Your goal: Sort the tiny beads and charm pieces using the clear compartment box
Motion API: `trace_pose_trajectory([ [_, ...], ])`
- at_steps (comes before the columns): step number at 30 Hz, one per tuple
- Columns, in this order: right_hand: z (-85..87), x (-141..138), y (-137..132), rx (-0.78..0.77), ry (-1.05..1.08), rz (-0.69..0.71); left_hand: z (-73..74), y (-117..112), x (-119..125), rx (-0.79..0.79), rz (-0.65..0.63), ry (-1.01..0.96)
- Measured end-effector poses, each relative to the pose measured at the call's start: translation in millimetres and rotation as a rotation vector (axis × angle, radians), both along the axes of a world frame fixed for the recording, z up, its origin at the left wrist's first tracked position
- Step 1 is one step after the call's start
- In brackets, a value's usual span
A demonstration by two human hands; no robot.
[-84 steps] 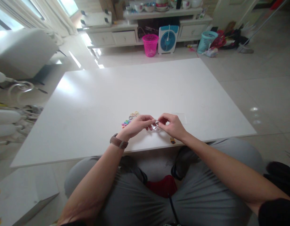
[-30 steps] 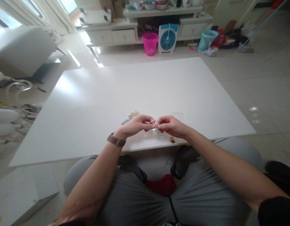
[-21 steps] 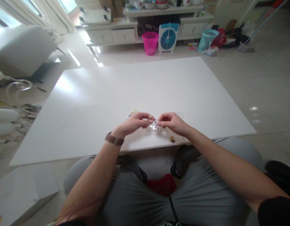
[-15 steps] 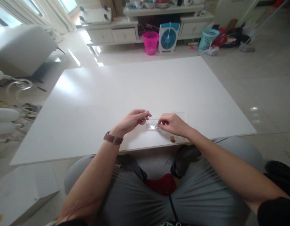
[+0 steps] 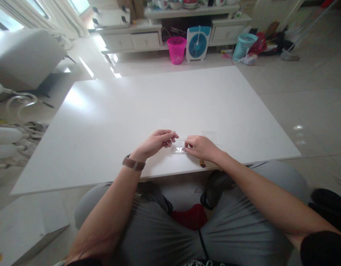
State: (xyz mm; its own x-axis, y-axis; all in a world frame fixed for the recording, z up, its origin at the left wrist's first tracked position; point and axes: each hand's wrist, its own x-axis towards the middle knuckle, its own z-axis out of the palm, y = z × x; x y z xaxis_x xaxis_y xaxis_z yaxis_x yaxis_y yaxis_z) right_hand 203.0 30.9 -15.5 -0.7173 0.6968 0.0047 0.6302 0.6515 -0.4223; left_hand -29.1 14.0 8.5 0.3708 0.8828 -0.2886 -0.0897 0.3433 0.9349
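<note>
While left hand [image 5: 158, 141] pinches tiny object [image 5: 174, 132], right hand [image 5: 201, 146] at clear box [image 5: 176, 150].

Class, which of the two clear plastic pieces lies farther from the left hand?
The thin, flat-looking clear rectangle, just beyond the right hand; the small clear box sits close to the left hand.

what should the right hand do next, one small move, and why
The right hand, its grip unclear, should probably open and lift: it is down at the clear rectangular plastic box, beside a small shiny round piece, while the left hand pinches a tiny shiny item off to the side.
</note>
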Motion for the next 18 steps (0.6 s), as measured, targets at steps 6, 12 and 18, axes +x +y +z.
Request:
trace_pose_trajectory([
  [6, 8.3, -5.8, -4.5, 0.144, -0.147, 0.044, -0.2, 0.1, 0.2, 0.002, -0.006, 0.029],
  [12, 11.1, -6.4, -5.9, 0.127, -0.210, 0.040, -2.0, 0.1, -0.2, 0.009, -0.015, 0.064],
  [18, 6.9, -1.8, -4.0, 0.070, -0.136, 0.035, -1.8, 0.2, -0.8, 0.012, -0.016, 0.074],
])
